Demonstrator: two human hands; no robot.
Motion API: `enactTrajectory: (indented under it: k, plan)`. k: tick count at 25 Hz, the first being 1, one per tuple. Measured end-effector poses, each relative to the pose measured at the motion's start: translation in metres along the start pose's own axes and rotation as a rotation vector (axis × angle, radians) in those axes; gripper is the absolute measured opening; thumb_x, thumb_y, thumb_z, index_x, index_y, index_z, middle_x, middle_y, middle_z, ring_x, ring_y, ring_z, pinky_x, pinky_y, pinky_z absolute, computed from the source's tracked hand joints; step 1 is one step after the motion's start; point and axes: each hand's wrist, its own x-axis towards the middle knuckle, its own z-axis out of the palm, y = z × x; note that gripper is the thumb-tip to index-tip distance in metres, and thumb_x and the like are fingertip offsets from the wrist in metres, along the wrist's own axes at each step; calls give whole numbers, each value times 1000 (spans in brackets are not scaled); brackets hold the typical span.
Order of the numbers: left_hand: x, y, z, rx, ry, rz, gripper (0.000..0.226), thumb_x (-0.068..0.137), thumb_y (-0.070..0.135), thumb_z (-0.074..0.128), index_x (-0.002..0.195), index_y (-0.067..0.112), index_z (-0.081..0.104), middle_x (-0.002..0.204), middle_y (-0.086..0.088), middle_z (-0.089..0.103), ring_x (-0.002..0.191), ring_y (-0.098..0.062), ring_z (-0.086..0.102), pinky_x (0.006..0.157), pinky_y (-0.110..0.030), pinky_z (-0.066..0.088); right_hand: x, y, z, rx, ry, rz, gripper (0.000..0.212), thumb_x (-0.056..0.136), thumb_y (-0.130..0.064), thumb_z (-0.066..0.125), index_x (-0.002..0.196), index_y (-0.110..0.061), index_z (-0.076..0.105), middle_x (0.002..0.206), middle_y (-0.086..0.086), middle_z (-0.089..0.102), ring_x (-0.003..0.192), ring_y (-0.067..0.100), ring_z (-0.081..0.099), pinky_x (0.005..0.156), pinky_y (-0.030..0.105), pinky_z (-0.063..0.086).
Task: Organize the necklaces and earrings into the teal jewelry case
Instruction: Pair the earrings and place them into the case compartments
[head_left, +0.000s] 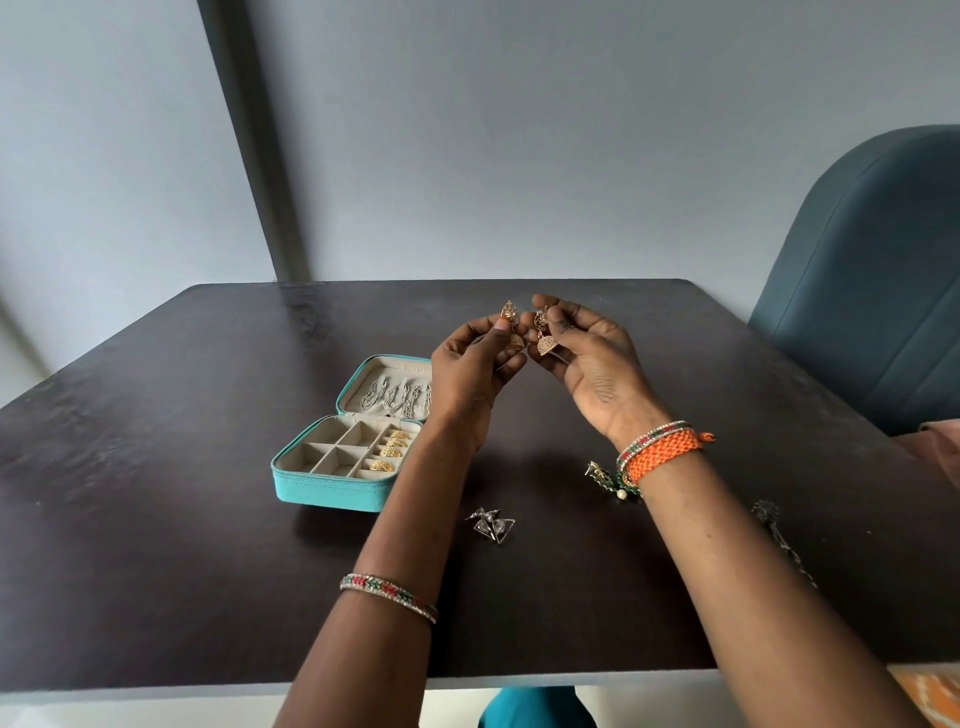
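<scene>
1. My left hand's fingers (500, 326) pinch a gold jhumka earring (511, 325), held up above the tabletop (156, 571).
2. My right hand's fingers (558, 325) pinch its twin, a second gold jhumka earring (544, 332), bell hanging down, just beside the first.
3. Left hand (470, 364) and right hand (592, 364) face each other, near but apart.
4. At 9 o'clock from the hands, the teal jewelry case (332, 488) lies open: silver chains (397, 397) in the lid, gold earrings (389, 452) in the right-hand slots.
5. At 6 o'clock, silver triangle earrings (491, 525) lie loose.
6. At 5 o'clock, green earrings (613, 480) sit partly under my right wrist.
7. At 4 o'clock, a dark necklace (779, 540) lies near the edge.
</scene>
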Motion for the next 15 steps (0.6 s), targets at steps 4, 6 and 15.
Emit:
enactTrajectory:
  k: [4,6,15]
  plan:
    - [0,-1,0,18,6,1,9,92,11,58,84,9,62,70,-2,70,60,-7,62,64,-19,54,1,2,-1,-5,35,10,25,95,2,46,96,-10,68,86,3,73,80,14,69,77,28,57]
    - [0,-4,0,56,-9,15,4,89,10,62,86,8,61,70,1,70,60,-5,63,65,-19,54,2,3,-2,-30,52,31,29,94,6,44,98,-10,68,91,5,72,81,16,69,78,30,57]
    - [1,-6,2,141,120,114,15,83,6,69,75,9,56,55,3,63,46,-4,52,57,-16,51,2,7,2,-118,50,27,18,89,1,57,102,-2,67,103,14,69,93,23,68,80,30,57]
